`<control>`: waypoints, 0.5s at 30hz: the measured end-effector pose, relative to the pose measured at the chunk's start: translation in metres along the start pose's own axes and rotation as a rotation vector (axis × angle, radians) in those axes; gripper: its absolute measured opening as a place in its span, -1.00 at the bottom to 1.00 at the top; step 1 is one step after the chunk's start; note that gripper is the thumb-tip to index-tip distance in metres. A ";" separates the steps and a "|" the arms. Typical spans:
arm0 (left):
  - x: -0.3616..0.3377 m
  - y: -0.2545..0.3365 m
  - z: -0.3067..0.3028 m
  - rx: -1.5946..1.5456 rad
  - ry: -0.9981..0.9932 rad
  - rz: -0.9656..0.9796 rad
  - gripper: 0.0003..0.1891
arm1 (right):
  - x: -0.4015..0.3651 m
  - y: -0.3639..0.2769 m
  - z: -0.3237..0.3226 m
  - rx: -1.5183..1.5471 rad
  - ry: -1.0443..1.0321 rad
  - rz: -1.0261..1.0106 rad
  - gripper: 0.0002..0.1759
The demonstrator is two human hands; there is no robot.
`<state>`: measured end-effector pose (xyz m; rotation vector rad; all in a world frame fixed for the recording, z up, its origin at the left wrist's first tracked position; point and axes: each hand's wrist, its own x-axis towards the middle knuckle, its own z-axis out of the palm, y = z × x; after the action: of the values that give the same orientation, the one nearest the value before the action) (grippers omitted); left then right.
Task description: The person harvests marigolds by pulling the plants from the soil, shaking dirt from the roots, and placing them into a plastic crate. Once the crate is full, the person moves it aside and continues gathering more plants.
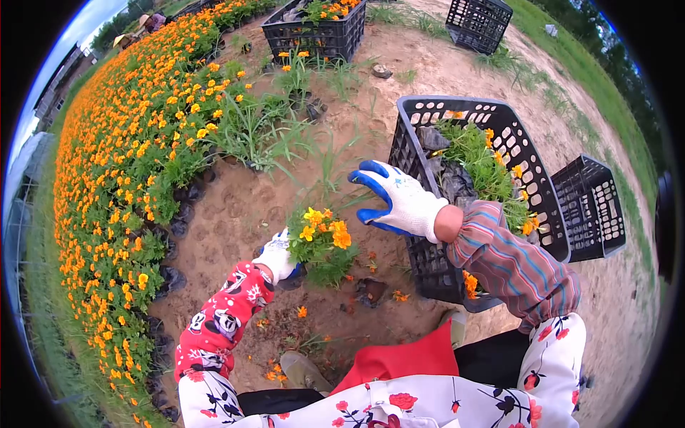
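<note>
My left hand (278, 255), in a white and blue glove, is closed on a marigold plant (325, 239) with yellow and orange blooms. Some of its fingers are hidden behind the leaves, and a bit of black pot bag shows under them. My right hand (396, 200), gloved alike, is open above the soil with fingers spread and nothing in it. Right beside that hand stands a black plastic crate (528, 128), tilted in view, with marigold plants (478, 160) in black bags (457, 182) inside.
Dense rows of potted marigolds (135, 171) fill the left side. Another crate with plants (317, 39) stands at the top, with more black crates (589, 207) (478, 23) at the right and upper right. Weeds (264, 132) and fallen blooms (302, 312) dot the soil.
</note>
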<state>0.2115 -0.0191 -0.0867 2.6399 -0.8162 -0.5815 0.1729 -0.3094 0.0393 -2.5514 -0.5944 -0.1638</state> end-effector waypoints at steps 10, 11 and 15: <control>0.008 0.054 -0.021 0.039 -0.106 0.046 -0.46 | 0.008 -0.013 0.019 -0.071 -0.397 -0.087 -0.74; 0.008 0.052 -0.021 0.067 -0.029 0.104 -0.46 | 0.005 -0.013 0.022 0.060 -0.368 -0.026 -0.74; 0.014 0.014 -0.009 0.114 -0.039 -0.121 -0.44 | 0.010 -0.001 -0.022 0.602 -0.291 0.146 -0.76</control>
<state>0.2196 -0.0367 -0.0768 2.8052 -0.7244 -0.6364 0.1816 -0.3159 0.0607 -2.0250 -0.4693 0.3887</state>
